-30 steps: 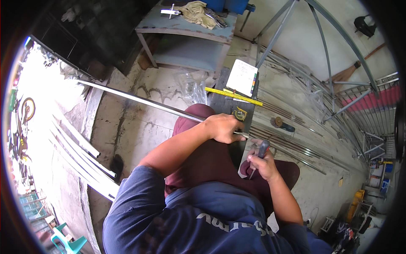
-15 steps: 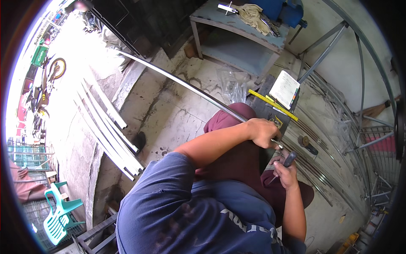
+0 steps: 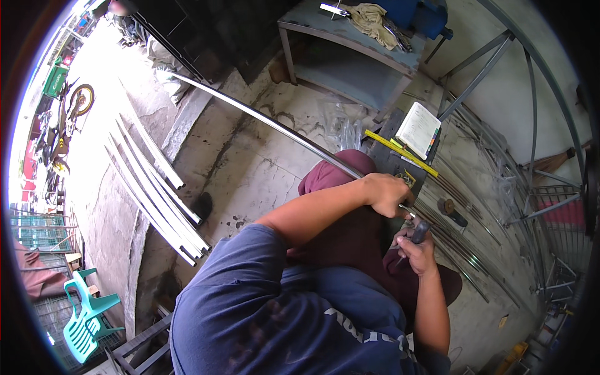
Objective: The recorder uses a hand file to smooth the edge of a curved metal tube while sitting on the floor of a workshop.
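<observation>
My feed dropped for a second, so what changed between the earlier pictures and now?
Only the view swung: the grey metal workbench and the bundle of pale metal strips on the floor drifted up and right in the picture. The left hand still presses the long curved metal strip; the right hand still grips a dark-handled tool.

The left hand (image 3: 386, 194) covers the spot where it grips the long metal bar (image 3: 262, 119), the right hand (image 3: 417, 251) hides most of its dark-handled tool (image 3: 419, 232), and the bar's far end blurs into glare.
</observation>
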The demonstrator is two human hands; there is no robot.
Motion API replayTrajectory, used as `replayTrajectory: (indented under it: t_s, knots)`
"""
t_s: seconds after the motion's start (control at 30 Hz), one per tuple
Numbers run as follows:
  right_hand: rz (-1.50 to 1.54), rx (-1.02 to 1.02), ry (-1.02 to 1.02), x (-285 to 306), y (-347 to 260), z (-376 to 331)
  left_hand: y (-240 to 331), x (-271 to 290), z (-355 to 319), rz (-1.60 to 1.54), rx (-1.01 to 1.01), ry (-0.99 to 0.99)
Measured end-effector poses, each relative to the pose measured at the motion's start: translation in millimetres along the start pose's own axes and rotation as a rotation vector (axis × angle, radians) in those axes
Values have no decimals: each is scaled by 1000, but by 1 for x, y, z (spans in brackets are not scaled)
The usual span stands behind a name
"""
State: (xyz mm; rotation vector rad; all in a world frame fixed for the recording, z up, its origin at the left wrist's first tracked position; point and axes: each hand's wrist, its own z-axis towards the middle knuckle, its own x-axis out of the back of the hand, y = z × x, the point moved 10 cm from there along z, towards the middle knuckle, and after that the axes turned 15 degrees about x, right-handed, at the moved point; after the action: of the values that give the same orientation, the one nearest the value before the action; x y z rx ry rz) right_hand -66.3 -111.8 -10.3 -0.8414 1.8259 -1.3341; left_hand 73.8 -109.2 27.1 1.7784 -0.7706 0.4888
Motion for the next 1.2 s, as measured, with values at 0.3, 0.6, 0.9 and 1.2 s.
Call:
replayTrajectory:
  t_s: [0.3, 0.6, 0.9, 1.2]
  knots:
    - [175, -186, -176, -11, 15, 23, 2, -2, 0, 3, -55, 57]
    - [230, -292, -106, 58, 12, -32, 4, 3, -2, 65, -38, 121]
    - [-800, 282, 159, 41, -97, 29, -37, 31, -34, 46, 13, 692]
    - [-1513, 251, -584, -96, -76, 102, -127, 50, -149, -7, 370, 1008]
